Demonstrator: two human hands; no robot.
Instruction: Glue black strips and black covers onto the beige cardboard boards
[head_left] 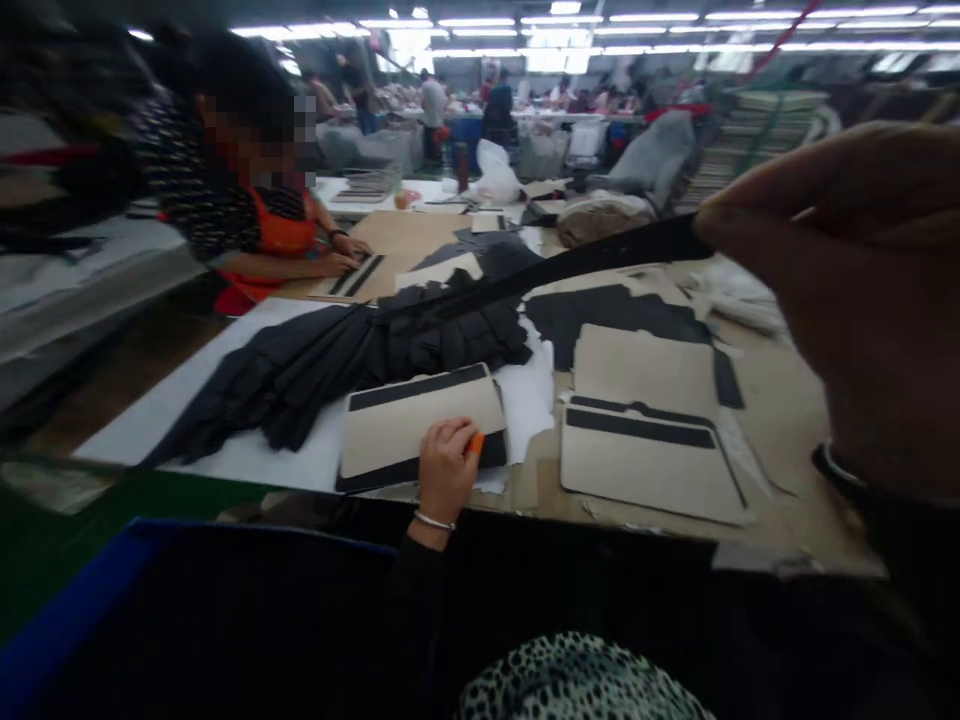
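Note:
My left hand (pixel 448 468) rests on a beige panel (pixel 409 430) with black bands along its long edges, its fingers curled and close together. By its thumb side shows a small orange piece (pixel 474 443); whether it is worn or held I cannot tell. Raised close to the camera at the right, my right hand (pixel 817 240) pinches one end of a long black strip (pixel 570 265). The strip slants down leftward, and its far end overlaps the pile of black strips (pixel 315 360) in view. Motion blurs the right hand somewhat.
More beige panels, one black-banded (pixel 637 460) and one plain (pixel 645 370), lie to the right. Black sheets (pixel 615 310) lie behind them. Across the table at left, a person in an orange apron (pixel 281 225) handles another panel. A blue bin edge (pixel 82 610) stands lower left.

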